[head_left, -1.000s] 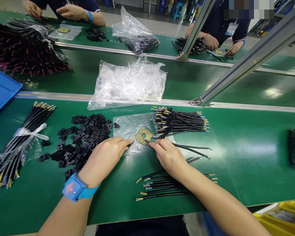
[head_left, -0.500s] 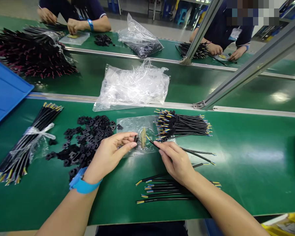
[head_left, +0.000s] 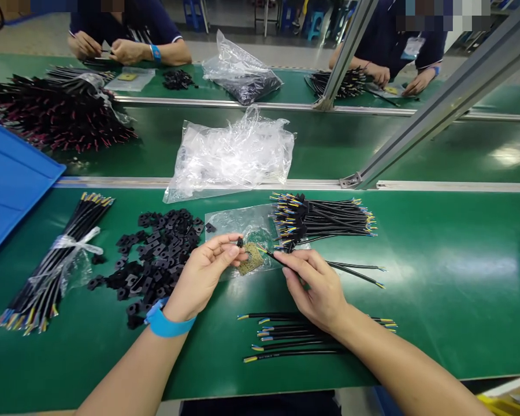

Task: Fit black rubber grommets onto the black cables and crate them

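My left hand (head_left: 212,266) pinches a small black rubber piece (head_left: 240,242) between thumb and fingertips. My right hand (head_left: 318,283) is closed on a black cable (head_left: 277,256), its bared coloured wires pointing left at the black piece, a short gap apart. Just below and between the fingertips lies a yellowish sponge (head_left: 251,260) on a clear plastic bag (head_left: 225,219). Left of my left hand spreads a heap of similar black pieces (head_left: 164,242). Several loose cables (head_left: 294,351) lie beneath and in front of my right wrist.
A stack of cables with black pieces fitted (head_left: 329,216) lies beyond my right hand. A tied cable bundle (head_left: 60,260) and a blue bin (head_left: 13,179) are at left. A crumpled plastic bag (head_left: 234,153) rests by the metal rail. Two co-workers (head_left: 130,34) work across the bench.
The sponge, narrow and edge-on before, now shows its broad face. My hands stay close together with the same black piece and cable. The view has shifted slightly.
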The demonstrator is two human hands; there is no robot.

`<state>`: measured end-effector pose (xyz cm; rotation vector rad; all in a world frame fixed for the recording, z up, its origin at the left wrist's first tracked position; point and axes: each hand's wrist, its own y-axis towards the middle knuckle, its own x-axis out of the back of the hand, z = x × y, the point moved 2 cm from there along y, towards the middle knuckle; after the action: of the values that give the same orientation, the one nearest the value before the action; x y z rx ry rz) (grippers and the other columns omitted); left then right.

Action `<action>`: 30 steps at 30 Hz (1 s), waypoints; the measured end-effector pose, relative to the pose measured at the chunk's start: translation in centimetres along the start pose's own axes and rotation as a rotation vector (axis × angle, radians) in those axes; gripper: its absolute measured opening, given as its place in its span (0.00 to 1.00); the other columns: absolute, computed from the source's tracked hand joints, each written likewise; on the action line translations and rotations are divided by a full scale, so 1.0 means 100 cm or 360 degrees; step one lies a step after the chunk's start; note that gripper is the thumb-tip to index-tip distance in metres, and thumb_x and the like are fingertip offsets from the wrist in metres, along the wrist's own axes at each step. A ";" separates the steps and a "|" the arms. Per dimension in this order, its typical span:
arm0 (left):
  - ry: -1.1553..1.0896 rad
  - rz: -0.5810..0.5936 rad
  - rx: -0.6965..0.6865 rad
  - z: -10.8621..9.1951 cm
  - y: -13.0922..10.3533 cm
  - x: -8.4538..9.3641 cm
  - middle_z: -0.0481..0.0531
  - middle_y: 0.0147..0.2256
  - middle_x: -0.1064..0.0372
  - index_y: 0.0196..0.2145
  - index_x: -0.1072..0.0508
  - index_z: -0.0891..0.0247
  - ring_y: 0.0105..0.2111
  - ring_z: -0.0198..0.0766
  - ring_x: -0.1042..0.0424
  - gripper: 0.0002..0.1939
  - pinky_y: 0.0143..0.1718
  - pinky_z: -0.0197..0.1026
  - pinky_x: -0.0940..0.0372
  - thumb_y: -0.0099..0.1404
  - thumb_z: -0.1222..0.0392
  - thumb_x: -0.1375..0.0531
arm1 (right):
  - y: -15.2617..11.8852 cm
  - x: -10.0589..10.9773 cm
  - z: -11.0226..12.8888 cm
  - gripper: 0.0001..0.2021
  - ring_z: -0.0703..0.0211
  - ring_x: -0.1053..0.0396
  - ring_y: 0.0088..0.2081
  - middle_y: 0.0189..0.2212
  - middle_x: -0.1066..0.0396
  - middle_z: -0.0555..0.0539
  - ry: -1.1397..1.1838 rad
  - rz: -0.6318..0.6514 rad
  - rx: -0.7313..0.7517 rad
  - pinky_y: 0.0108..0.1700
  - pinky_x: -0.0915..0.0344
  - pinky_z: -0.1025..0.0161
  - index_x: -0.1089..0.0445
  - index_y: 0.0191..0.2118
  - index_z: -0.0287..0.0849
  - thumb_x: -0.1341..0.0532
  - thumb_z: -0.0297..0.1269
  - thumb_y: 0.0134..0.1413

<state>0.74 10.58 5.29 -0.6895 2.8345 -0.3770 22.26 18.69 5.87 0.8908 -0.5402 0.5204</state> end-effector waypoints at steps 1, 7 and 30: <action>-0.0024 -0.0023 -0.0010 0.000 0.000 0.001 0.54 0.37 0.20 0.48 0.20 0.62 0.39 0.42 0.20 0.27 0.42 0.41 0.27 0.57 0.43 0.26 | -0.001 -0.001 0.000 0.21 0.60 0.26 0.38 0.39 0.28 0.46 0.0004 0.0041 0.0014 0.40 0.24 0.62 0.29 0.61 0.47 0.43 0.24 0.67; -0.0194 -0.0259 -0.0039 -0.002 0.004 0.010 0.47 0.33 0.27 0.45 0.19 0.60 0.33 0.33 0.29 0.26 0.37 0.37 0.30 0.54 0.43 0.25 | -0.009 -0.014 -0.002 0.17 0.59 0.27 0.34 0.36 0.26 0.45 -0.0211 0.0448 0.0113 0.35 0.25 0.64 0.23 0.51 0.41 0.43 0.23 0.63; -0.0558 0.0179 0.0356 0.003 -0.016 -0.016 0.52 0.32 0.22 0.40 0.14 0.62 0.29 0.31 0.30 0.24 0.34 0.34 0.31 0.48 0.47 0.21 | 0.000 0.008 0.011 0.24 0.64 0.28 0.33 0.38 0.30 0.46 0.0125 0.0061 0.0087 0.38 0.25 0.66 0.29 0.62 0.47 0.43 0.22 0.65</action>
<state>2.86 9.84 5.69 -0.4926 2.4404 -0.4910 22.62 17.95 6.97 0.9097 -0.4739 0.6052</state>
